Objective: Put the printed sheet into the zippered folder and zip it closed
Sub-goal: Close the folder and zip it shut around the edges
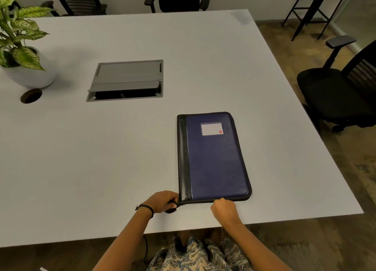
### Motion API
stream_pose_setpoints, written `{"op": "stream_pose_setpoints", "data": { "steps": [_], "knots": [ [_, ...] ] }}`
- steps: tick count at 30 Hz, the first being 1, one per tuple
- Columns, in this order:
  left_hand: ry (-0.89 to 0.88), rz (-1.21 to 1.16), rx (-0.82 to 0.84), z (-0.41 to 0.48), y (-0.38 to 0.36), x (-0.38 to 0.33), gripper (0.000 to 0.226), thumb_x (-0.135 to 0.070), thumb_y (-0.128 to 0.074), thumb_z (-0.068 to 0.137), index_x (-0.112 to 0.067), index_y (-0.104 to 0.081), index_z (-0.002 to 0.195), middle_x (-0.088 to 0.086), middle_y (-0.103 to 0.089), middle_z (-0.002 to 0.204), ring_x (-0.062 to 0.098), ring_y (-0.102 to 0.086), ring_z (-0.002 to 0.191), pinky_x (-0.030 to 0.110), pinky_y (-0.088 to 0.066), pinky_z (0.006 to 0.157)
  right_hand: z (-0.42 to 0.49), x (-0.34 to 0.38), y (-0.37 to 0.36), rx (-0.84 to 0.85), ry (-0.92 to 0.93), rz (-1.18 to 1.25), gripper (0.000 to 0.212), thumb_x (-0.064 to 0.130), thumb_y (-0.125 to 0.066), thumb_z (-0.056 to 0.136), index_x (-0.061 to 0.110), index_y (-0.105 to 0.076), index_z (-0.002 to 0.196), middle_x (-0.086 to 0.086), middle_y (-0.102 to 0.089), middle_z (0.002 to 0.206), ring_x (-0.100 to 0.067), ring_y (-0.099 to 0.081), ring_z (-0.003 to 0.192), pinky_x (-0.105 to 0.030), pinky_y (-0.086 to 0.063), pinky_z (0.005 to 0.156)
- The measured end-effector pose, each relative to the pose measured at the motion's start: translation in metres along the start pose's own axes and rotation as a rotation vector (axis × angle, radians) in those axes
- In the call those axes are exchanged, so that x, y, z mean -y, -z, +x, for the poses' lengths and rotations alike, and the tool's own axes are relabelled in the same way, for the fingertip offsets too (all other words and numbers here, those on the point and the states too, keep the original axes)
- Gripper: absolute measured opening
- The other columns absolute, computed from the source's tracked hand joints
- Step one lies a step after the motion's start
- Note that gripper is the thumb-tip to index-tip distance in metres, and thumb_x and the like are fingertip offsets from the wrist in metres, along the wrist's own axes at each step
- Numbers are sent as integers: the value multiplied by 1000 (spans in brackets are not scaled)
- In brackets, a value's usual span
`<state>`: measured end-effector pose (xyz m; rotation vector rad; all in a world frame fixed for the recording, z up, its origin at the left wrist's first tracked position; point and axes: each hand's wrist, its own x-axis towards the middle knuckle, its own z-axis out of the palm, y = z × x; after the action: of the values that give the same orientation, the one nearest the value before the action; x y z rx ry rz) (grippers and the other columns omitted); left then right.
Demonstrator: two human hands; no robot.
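A blue zippered folder (213, 160) with a black spine strip and a white label lies shut and flat on the white table (122, 148), near its front edge. My left hand (162, 201) grips the folder's near-left corner, where a black tab or strap sticks out. Fingers of my right hand (223, 207) are closed on the folder's near edge along the zipper, though the zipper pull itself is hidden under them. No printed sheet is visible anywhere.
A grey cable box (126, 80) with its flap half open is set into the table's middle. A potted plant (20, 46) stands at the far left beside a round cable hole (31, 95). Black office chairs (341, 91) stand to the right and behind the table.
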<state>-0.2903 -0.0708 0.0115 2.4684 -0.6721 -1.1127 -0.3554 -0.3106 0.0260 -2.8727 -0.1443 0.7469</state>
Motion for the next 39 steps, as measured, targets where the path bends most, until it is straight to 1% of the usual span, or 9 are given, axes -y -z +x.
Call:
{"op": "stream_pose_setpoints", "data": {
  "steps": [2,6,10,14,21,29,32,34,39],
  "knots": [
    [1,3,18,1,2,-1,9,-18,-52,92,-22,-48,85,10,-64,109,10,-46,86,25,-35,77,0,-18,-3,-115,34,-99,48,18,-90,2,11,-46,20,-1,-41,21,-7,-36,16,-10,-5,35],
    [21,5,34,3,2,-2,10,-18,-52,91,-10,-57,96,10,-64,109,11,-47,86,25,-34,77,-4,-25,-11,-117,60,-142,47,19,-90,-2,12,-49,21,-1,-41,20,-7,-36,15,-6,-20,28],
    [50,0,34,3,1,-2,10,-19,-53,91,-12,-56,96,8,-64,107,14,-49,88,25,-35,78,-5,-17,-4,-34,-7,-164,19,18,-84,60,4,-71,61,-14,-69,58,-17,-64,48,-19,-49,48],
    [124,-12,71,7,4,-9,23,-26,-56,90,-11,-56,107,8,-64,114,26,-58,106,30,-42,85,-10,-16,-4,-62,-124,132,19,15,-50,91,5,-64,83,-15,-68,81,-26,-64,74,-27,-42,62],
    [327,120,-123,17,-8,-39,85,-71,-58,72,-11,-35,128,6,-68,110,25,-66,95,34,-52,79,-14,-19,-18,-206,-168,314,29,23,-40,98,6,-63,95,-10,-71,92,-18,-67,80,-16,-41,63],
    [371,92,-217,19,-23,-53,72,-65,-54,80,-10,-39,124,6,-68,112,24,-67,96,32,-55,82,-4,-2,-19,-74,-60,161,26,14,-38,98,4,-62,101,-13,-69,99,-22,-66,87,-23,-44,67],
    [387,168,-170,19,-20,-54,58,-52,-52,88,-7,-42,122,10,-66,117,28,-65,101,34,-51,84,-6,1,-10,-147,-22,82,9,12,-72,78,4,-69,74,-11,-71,68,-13,-62,54,-18,-32,51],
    [374,215,-134,19,-18,-53,50,-47,-51,90,-8,-47,121,9,-65,120,28,-63,105,35,-50,86,-10,-2,-7,-191,-27,42,36,19,-95,34,15,-60,38,3,-54,32,-1,-39,25,-11,-16,39],
    [359,287,-104,14,-30,-47,39,-42,-40,97,-11,-56,113,9,-67,115,27,-63,102,34,-49,84,-13,-8,-3,-306,-9,13,55,24,-94,17,19,-40,26,4,-26,23,-4,-10,33,-10,10,42]
  ]
}}
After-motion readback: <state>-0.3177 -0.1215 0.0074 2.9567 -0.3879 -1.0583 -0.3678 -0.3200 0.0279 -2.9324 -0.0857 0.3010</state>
